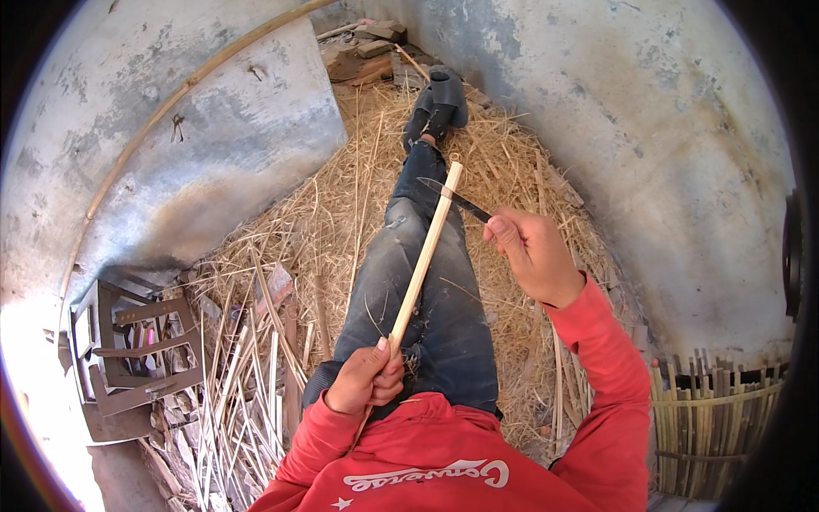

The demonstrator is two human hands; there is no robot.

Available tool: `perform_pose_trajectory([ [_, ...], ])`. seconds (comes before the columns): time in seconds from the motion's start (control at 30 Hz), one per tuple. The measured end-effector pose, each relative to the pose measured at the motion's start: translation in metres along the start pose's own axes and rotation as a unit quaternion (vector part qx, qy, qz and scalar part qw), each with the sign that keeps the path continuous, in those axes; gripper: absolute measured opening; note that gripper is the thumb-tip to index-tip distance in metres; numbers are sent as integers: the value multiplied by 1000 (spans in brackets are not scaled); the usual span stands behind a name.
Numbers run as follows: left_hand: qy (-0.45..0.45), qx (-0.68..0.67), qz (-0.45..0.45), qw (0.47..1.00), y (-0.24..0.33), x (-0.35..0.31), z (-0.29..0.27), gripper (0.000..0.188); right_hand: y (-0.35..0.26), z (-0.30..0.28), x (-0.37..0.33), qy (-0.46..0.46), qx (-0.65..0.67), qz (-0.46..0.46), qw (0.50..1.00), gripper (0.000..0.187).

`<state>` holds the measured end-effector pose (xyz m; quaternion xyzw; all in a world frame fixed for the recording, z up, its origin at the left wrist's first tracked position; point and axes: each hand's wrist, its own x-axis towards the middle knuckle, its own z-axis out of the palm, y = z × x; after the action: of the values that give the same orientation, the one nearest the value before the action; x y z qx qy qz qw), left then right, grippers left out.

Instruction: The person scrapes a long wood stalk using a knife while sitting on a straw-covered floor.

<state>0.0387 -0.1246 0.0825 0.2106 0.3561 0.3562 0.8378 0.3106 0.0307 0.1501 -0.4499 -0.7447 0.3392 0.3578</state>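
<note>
My left hand point(368, 377) is closed around the lower end of a pale split-wood stick point(421, 269), close to my waist. The stick slants up and away over my legs, its far end near my shins. In my right hand point(535, 254) is a knife point(467, 206), gripped by its dark handle. Its thin curved blade crosses the stick just below the far tip and touches or nearly touches it. A thin curled sliver shows by that tip. My outstretched legs point(418, 282) in dark trousers lie beneath the stick.
Straw and shavings point(529, 196) cover the floor around my legs. Several loose pale strips point(239, 410) lie at the left beside a metal frame point(141, 341). A basket-like ring of upright slats point(721, 418) stands at lower right. Walls point(665, 128) rise on both sides; bricks point(375, 38) lie at the far end.
</note>
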Motion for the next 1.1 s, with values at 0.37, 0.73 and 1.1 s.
perform_pose_trajectory([
  [0.37,-1,91,102,991,-10,-3,20,33,-2,50,12,64,265,14,962,28],
  [0.73,-29,-1,11,1000,-11,-13,-1,35,-20,24,3,75,-125,-57,988,36],
  [1.1,6,13,13,1000,-9,-10,-1,40,-7,57,-36,-93,-165,-53,981,51],
])
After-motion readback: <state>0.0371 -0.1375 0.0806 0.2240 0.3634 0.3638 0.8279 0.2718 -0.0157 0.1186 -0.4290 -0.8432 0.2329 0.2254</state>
